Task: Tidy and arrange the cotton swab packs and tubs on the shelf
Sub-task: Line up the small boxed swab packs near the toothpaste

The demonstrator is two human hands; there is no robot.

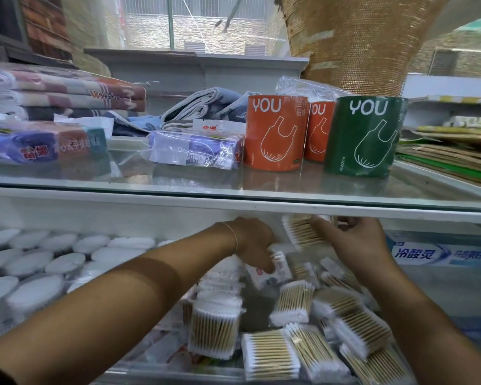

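Both hands are deep in the shelf [109, 218], just under the edge of the upper shelf [233, 202]. My right hand [356, 240] pinches a swab pack [303, 232] by one end, holding it up near the back wall. My left hand [254, 245] is curled over a small pack [274, 266] with a white and red label, apparently gripping it, though the blur makes the hold hard to read.

Several things could go wrong from here. The swab pack is held only at its end, and its wrap looks slick, so it could slide out and drop onto the loose packs [292, 304] below both hands. Those lie crossed and tilted over one another, so a falling pack or a careless wrist could push some toward the front lip. A stack [214, 326] stands on end just under my left forearm, and lowering that arm would likely topple it. The upper shelf sits close above the knuckles, so a quick lift could knock them against it.

The packs are flat clear bags of wooden-stemmed swabs with white tips at both ends, light and soft-sided, so they probably lean rather than stand firm. The tubs [39, 259], left of my left hand, show white tops in fairly even rows. A toothpaste box [439, 254] lies right of my right hand.
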